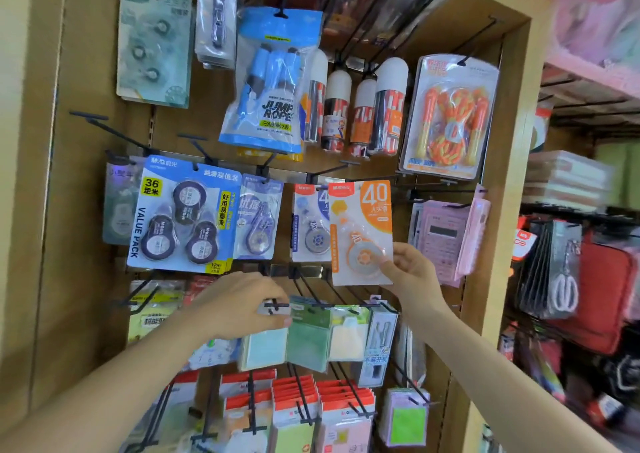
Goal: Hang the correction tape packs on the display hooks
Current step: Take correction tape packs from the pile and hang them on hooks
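My right hand (408,272) pinches the lower right corner of an orange-and-white correction tape pack (360,231) marked 40, held up against the middle hook row. Just left of it a similar blue-topped pack (310,227) hangs on a hook. Further left hang a purple single pack (258,217) and a big blue value pack (183,217) with three tapes. My left hand (249,307) is lower, its fingers curled at the tip of a black hook (277,304) in the row below; I cannot tell if it grips the hook.
Jump ropes (270,82) and white-capped tubes (360,106) hang above. Sticky notes (304,338) and red-topped packs (311,407) fill the lower hooks. Pink calculators (446,238) hang to the right. Bare black hooks (104,123) stick out at upper left. Wooden frame posts (498,210) flank the panel.
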`<action>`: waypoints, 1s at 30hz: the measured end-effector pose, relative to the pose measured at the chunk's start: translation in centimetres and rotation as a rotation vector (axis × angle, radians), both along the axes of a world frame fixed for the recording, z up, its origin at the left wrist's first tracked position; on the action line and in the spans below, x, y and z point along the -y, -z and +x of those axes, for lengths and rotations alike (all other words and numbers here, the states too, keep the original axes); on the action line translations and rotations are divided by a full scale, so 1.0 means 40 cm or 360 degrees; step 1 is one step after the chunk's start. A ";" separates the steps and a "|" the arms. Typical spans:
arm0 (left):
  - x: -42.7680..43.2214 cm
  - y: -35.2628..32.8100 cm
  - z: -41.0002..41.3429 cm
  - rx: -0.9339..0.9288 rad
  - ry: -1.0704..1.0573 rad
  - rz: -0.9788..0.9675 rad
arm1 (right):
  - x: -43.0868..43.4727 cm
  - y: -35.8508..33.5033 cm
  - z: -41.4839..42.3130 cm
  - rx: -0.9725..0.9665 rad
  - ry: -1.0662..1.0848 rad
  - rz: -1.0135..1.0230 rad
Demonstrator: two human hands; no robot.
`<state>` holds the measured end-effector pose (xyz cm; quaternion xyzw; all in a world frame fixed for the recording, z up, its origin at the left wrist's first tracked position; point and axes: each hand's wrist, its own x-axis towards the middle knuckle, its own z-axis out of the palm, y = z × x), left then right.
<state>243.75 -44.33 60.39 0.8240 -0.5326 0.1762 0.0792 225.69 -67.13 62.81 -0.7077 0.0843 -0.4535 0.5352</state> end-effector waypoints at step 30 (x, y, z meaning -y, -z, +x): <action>-0.005 0.039 0.040 -0.0208 0.0098 -0.0361 | 0.053 -0.046 0.238 -0.0233 0.0261 -0.0093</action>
